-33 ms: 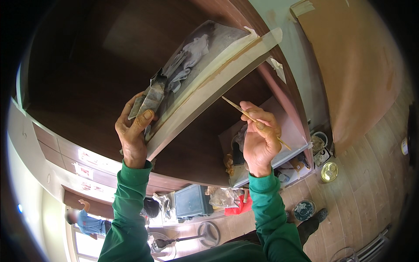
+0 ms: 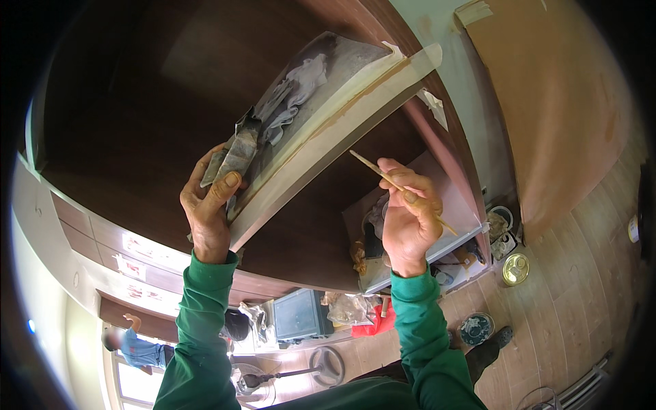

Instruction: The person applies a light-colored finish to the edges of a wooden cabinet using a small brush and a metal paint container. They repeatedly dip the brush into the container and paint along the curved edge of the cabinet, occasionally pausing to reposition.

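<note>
My left hand (image 2: 210,201) is closed around a grey, stained, folded piece (image 2: 240,152), thumb across its near face. It is held at the shelf's left end, and what it is made of I cannot make out. Between the thumb and fingers of my right hand (image 2: 412,212) is a thin paintbrush (image 2: 369,164), its tip pointing up and left, just apart from the shelf's edge. The pale shelf edge (image 2: 335,143) runs diagonally between my hands, with a brownish streak along it. A crumpled grey cloth (image 2: 301,85) lies on the shelf behind that edge.
Below, a lower shelf (image 2: 437,171) holds bags and small items. A tin (image 2: 516,269) and a round tub (image 2: 476,329) stand on the wood floor near my foot. A blue-grey box (image 2: 298,316) and red bag (image 2: 374,322) lie behind. Another person (image 2: 140,348) is far left.
My right hand and the paintbrush have shifted very slightly to the right. The left hand stays where it was.
</note>
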Motion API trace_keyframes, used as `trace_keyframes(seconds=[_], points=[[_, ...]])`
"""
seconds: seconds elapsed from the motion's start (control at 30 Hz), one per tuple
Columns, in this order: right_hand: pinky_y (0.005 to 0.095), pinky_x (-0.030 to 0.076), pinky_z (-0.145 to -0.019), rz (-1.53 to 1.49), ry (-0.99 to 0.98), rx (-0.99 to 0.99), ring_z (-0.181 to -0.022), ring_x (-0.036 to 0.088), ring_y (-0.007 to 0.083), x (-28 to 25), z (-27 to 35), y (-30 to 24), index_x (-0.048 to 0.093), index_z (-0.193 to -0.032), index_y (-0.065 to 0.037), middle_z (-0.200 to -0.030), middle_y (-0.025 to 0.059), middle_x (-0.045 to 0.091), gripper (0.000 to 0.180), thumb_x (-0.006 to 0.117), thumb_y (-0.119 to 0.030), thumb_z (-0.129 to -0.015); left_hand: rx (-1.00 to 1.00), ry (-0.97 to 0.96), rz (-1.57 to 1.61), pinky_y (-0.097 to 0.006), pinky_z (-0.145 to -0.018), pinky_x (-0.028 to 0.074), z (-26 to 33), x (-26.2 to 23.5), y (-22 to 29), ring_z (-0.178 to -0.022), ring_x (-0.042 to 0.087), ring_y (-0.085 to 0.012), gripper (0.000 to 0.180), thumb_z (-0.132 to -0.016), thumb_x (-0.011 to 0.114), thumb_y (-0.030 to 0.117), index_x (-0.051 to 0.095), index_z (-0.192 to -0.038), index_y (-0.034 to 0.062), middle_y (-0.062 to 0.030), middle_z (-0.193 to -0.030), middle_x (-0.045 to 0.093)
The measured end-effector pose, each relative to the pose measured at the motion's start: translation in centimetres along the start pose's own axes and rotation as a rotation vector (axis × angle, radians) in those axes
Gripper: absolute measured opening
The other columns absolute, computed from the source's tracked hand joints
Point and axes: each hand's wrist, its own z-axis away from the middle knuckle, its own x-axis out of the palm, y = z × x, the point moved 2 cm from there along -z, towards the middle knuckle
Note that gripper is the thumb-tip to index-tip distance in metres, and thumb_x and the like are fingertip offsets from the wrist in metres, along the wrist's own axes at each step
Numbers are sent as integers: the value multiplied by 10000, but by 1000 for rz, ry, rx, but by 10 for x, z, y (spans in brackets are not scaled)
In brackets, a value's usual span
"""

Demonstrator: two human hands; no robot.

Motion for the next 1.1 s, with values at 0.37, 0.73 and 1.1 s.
trace_keyframes(seconds=[0.37,0.73,1.1], points=[[406,486,-1001,-41,64,-114,-1122,640,325,-8,-31,-17,689,-1046,51,-1119,217,696,299,566,-137,-847,18,10,25,-279,-793,508,-5,1,1,-788,638,-166,717,-712,815,309,602,-1256,-107,-132,-987,700],[386,507,-971,-53,81,-64,-1052,663,303,-5,-29,-10,694,-1045,58,-1118,234,696,293,574,-100,-830,24,5,35,-266,-793,506,-5,0,-1,-790,637,-154,688,-734,822,290,605,-1252,-107,-118,-988,701],[393,505,-972,-32,84,-83,-1065,655,301,-2,-31,-14,697,-1039,52,-1121,236,694,287,574,-103,-832,29,11,16,-268,-794,498,-4,2,3,-793,631,-156,684,-736,811,309,612,-1245,-103,-114,-977,700]])
